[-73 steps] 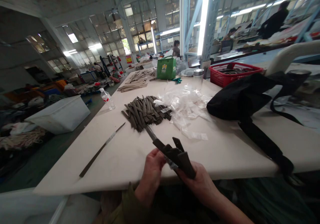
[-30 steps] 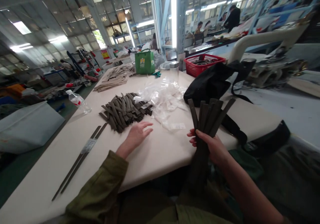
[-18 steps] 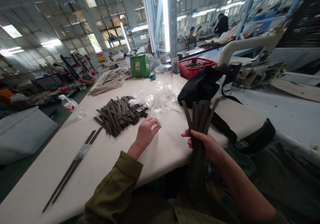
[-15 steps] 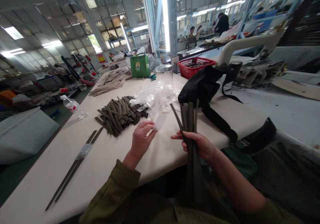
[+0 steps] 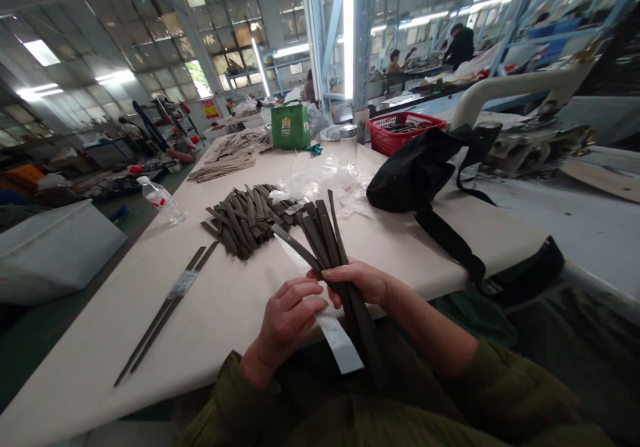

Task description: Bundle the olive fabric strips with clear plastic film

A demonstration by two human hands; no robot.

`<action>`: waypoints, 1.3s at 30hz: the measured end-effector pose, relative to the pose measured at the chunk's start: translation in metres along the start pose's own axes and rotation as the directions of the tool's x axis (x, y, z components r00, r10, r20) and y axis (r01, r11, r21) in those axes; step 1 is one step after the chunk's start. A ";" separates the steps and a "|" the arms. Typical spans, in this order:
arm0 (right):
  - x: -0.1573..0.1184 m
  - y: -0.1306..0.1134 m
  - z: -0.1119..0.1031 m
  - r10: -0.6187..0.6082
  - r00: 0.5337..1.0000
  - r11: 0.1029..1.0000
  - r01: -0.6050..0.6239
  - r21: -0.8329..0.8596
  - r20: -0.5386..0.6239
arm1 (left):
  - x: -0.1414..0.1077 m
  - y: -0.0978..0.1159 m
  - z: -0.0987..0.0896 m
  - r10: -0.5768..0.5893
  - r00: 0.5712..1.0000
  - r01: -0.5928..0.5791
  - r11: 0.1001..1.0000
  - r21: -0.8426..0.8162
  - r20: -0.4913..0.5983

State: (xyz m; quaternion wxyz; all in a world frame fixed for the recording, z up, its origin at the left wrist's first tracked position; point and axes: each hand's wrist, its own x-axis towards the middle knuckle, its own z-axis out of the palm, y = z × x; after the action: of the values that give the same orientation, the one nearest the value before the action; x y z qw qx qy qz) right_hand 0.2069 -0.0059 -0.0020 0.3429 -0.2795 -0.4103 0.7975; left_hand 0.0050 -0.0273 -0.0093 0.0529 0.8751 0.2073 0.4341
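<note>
Head view: the right hand (image 5: pixel 367 282) clamps its grip around fanned dark strips (image 5: pixel 353 310) over the near edge of the desk (image 5: pixel 240 287), the left hand (image 5: pixel 286 324) overlaps a white band (image 5: pixel 343 347), pinch unclear, and slackening could let splayed ones slip.

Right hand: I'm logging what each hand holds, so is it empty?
No, the right hand grips a bundle of dark strips that fan out at the top.
</note>
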 end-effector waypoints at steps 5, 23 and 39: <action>0.007 -0.004 0.014 -0.131 0.980 0.987 0.115 -0.112 -0.148 | -0.017 0.008 0.008 -0.060 0.998 0.060 0.997 -0.050 -0.013; 0.004 -0.027 0.048 -0.435 0.844 0.684 0.084 -0.725 -0.313 | -0.018 0.046 0.000 -0.726 0.500 0.865 0.451 -0.221 0.472; -0.051 0.008 0.037 -0.321 0.917 0.651 0.031 -0.758 -0.238 | 0.013 -0.007 -0.020 -0.959 0.086 0.113 -0.261 -0.959 0.271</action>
State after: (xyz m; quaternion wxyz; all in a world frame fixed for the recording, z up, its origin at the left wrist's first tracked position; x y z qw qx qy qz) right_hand 0.2087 -0.0661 0.0184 0.3443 -0.4901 -0.6554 0.4602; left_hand -0.0058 -0.0175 0.0104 0.6822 0.1081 0.3662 0.6235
